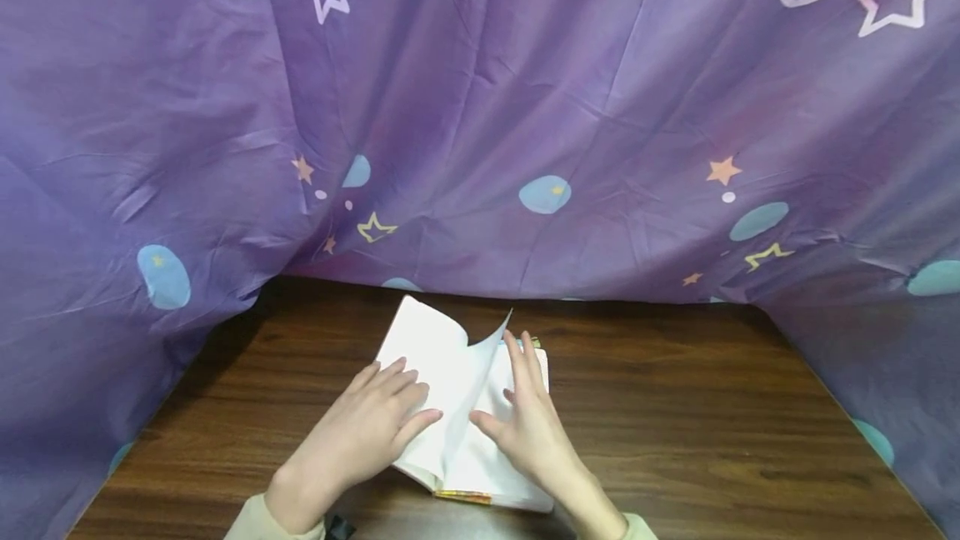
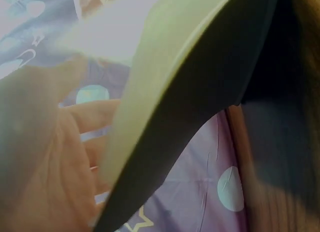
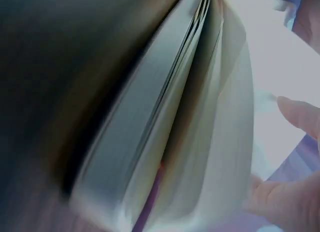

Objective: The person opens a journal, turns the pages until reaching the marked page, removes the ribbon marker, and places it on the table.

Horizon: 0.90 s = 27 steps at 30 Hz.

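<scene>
- From the head view I see an open book (image 1: 457, 407) lying low in the centre of the frame on a dark wooden table (image 1: 712, 407); its blank white pages face up, and a strip of orange cover shows at its near edge.
- My left hand (image 1: 367, 432) rests flat on the left page, just left of the frame's centre; the fingers are straight and slightly spread, the thumb pointing right toward the spine; it curls round nothing.
- My right hand (image 1: 528, 423) sits on the right half of the book, fingers stretched up and loosely apart; a single page (image 1: 483, 373) stands upright and curling between the two hands, its edge against the fingers of the right hand; I cannot tell whether the thumb is pinching that page or merely beside it.
- The left wrist view is blurred; I make out the left hand's palm (image 2: 45, 162) at the lower left with the fingers extended, and a pale curved edge of the book (image 2: 165, 72) crossing the middle of the frame.
- The right wrist view is also soft; the book's stacked pages (image 3: 185, 112) fan through the centre, and the fingertips (image 3: 300, 114) of the right hand show at the right edge, apart from one another.
- A purple cloth (image 1: 480, 107) printed with stars, moons and blue ovals hangs behind the table and fills the upper part of the head view, draping down both sides.
- Pale sleeve cuffs (image 1: 258, 523) show at the bottom edge.
</scene>
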Available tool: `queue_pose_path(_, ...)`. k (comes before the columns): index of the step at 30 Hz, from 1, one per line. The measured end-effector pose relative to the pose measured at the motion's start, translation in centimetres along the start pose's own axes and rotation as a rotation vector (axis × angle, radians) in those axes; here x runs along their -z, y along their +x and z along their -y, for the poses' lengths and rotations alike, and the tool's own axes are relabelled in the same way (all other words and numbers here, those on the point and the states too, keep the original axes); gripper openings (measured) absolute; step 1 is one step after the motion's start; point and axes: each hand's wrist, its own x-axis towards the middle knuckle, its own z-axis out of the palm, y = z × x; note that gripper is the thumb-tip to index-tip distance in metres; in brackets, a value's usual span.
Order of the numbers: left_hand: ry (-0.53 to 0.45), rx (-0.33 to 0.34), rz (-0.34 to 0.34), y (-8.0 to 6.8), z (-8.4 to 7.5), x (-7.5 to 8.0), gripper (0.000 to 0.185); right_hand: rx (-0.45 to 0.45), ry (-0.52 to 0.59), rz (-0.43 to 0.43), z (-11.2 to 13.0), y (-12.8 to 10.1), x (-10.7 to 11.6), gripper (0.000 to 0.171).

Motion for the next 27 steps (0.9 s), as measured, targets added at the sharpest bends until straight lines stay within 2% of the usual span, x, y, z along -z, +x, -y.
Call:
queue_pose_path(3,0.002,0.028,-0.010,0.1,-0.2,0.1,0.048,-0.027,0.053,0.018,0.6,0.2,-1.1,0.098)
queue_pose_path(8,0.032,0.038,-0.059,0.2,-0.2,0.4,0.050,-0.073,0.048,0.058,1.4,0.5,-2.6,0.062)
queue_pose_path(11,0.046,0.026,-0.095,0.2,-0.2,0.5,0.048,-0.097,0.059,0.085,1.8,0.8,-3.1,0.049)
queue_pose_path(15,0.059,-0.019,-0.140,0.0,-0.1,0.3,0.046,-0.102,0.042,0.107,2.2,0.9,-3.8,0.048)
queue_pose_path(19,0.081,-0.070,-0.176,0.1,-0.1,0.2,0.044,-0.060,-0.015,0.161,2.5,0.9,-4.1,0.049)
queue_pose_path(23,0.098,-0.104,-0.172,0.3,-0.3,0.2,0.043,0.009,-0.042,0.243,2.5,0.7,-4.0,0.054)
queue_pose_path(27,0.096,-0.109,-0.143,0.1,-0.6,-0.1,0.036,0.049,-0.081,0.313,2.4,0.2,-4.0,0.058)
